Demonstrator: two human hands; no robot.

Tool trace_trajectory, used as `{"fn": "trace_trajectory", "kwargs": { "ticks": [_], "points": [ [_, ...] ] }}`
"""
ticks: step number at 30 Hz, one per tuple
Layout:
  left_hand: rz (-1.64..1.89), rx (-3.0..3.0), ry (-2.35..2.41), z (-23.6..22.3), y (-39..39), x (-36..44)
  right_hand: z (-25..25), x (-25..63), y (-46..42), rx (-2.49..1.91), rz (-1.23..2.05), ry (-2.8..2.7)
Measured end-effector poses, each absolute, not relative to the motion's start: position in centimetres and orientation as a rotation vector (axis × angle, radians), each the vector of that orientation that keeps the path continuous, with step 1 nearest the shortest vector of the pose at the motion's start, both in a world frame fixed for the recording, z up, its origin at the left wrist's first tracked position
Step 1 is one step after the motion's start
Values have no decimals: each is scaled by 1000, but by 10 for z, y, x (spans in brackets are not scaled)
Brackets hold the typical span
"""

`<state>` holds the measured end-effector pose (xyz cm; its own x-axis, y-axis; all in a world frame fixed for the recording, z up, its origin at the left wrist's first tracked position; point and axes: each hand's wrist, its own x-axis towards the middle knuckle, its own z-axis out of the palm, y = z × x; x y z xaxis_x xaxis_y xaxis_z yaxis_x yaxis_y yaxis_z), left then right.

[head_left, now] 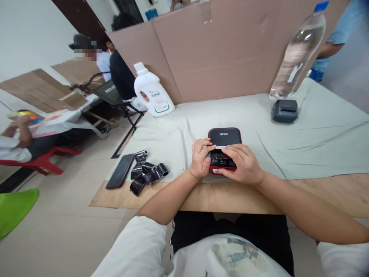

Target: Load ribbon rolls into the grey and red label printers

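A small black-and-red portable printer (225,134) lies on the cloth near the table's front edge, light lettering on its black top. My left hand (201,157) is closed around its left side, fingertips at a pale strip across its middle. On the right side rests my right hand (243,163), its fingers curled over the top and the thumb along the front edge. Both hands hide part of the printer's middle, so what lies under the fingers is unclear.
Left of the hands are a black phone-like slab (120,171) and several black film rolls (150,172). A white jug (154,92), a tall water bottle (300,57) and a dark grey device (285,111) stand farther back, before a cardboard screen (225,54). Other people sit at left.
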<state>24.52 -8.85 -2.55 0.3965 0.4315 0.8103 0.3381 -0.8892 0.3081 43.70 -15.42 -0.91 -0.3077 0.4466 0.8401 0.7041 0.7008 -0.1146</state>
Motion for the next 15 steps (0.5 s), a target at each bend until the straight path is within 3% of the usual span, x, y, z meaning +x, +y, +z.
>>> {"fn": "trace_trajectory", "kwargs": {
  "ticks": [15],
  "points": [
    [1519,2533,753,-24,-92,245,-8,435,-154,-923,-409,-1947]
  ]
}}
